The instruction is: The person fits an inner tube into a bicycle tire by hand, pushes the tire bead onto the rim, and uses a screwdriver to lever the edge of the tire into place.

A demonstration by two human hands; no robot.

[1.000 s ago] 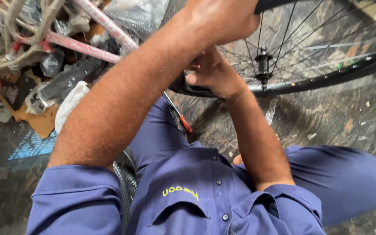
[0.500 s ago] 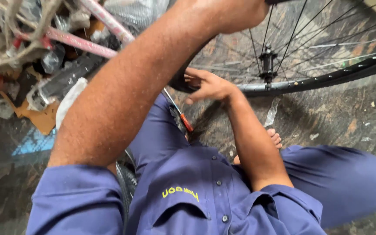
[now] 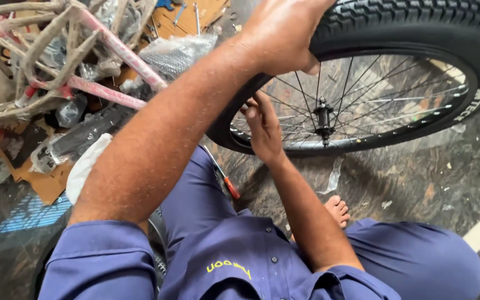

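Since half a second ago, your view has tilted up, so the bicycle wheel now fills the upper right, its black knobby tyre in full sight, and your right hand has slid from the lower edge of the wheel up in among the spokes. Your left hand is closed over the top of the tyre, fingers wrapped round the tread and thumb pressing below it. Your right hand rests against the inner side of the rim, fingers loosely curled by the spokes; you cannot tell whether it pinches anything. The wheel stands nearly upright in front of you, its hub just right of that hand. A red-handled screwdriver lies beside your knee on the dark floor. To the left sits a pink, paper-wrapped bicycle frame on cardboard.
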